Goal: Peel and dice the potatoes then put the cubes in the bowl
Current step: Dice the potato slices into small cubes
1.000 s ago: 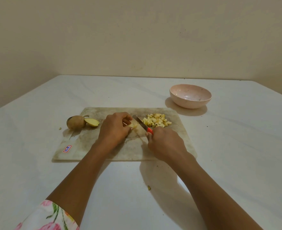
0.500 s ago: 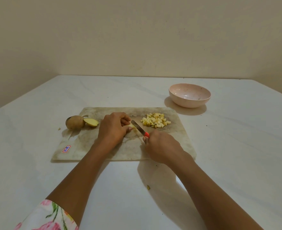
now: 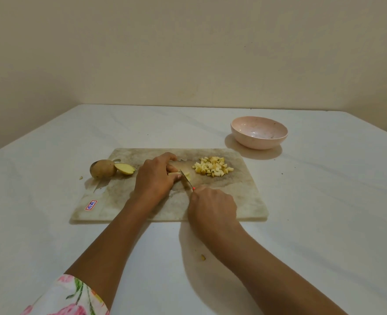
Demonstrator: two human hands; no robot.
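On the stained cutting board (image 3: 240, 201), my left hand (image 3: 155, 178) curls over a peeled potato piece (image 3: 187, 175) and holds it down. My right hand (image 3: 211, 204) grips a red-handled knife (image 3: 186, 179), its blade set against that piece just right of my left fingertips. A heap of potato cubes (image 3: 213, 169) lies on the board's far right part. An unpeeled potato (image 3: 102, 168) and a cut potato half (image 3: 125, 168) rest at the board's left edge. The pink bowl (image 3: 259, 135) stands beyond the board to the right, holding no cubes.
The board lies on a white table (image 3: 324, 212) that meets a beige wall at the back. A small potato scrap (image 3: 203, 257) lies on the table near my right forearm, and another bit (image 3: 81, 177) lies left of the whole potato.
My right hand has drawn back toward me and left, and the knife blade has shifted left onto the held piece. My left hand has stayed put.
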